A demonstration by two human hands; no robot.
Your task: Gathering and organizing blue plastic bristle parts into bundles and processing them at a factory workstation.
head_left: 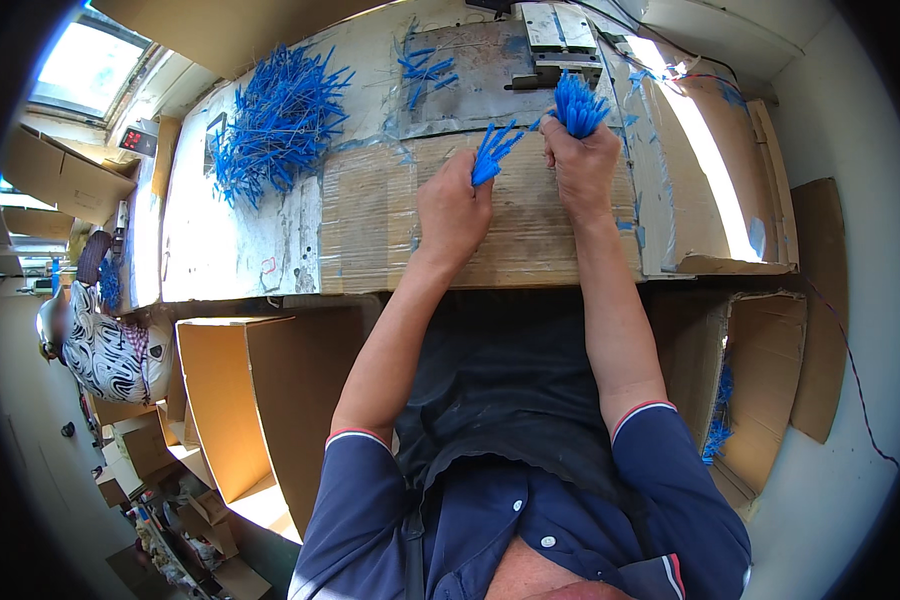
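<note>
Blue plastic strips fill both hands near the top centre of the frame: I see the right hand closed in a fist around a thick bunch of strips, their ends fanning upward just below a grey metal machine. My view of the left hand, a little lower and to the left, shows its fingers pinched shut on a smaller bunch that splays up and to the right. Both hands rest over a cardboard sheet that covers the middle of the workbench. A few loose strips lie on the metal plate left of the machine, and a big heap of the same blue strips sits toward the upper left of the bench. Below the bench edge, at lower left, stands an open cardboard box; another box at right has some blue strips inside. At the far left edge sits another person in a patterned shirt.
</note>
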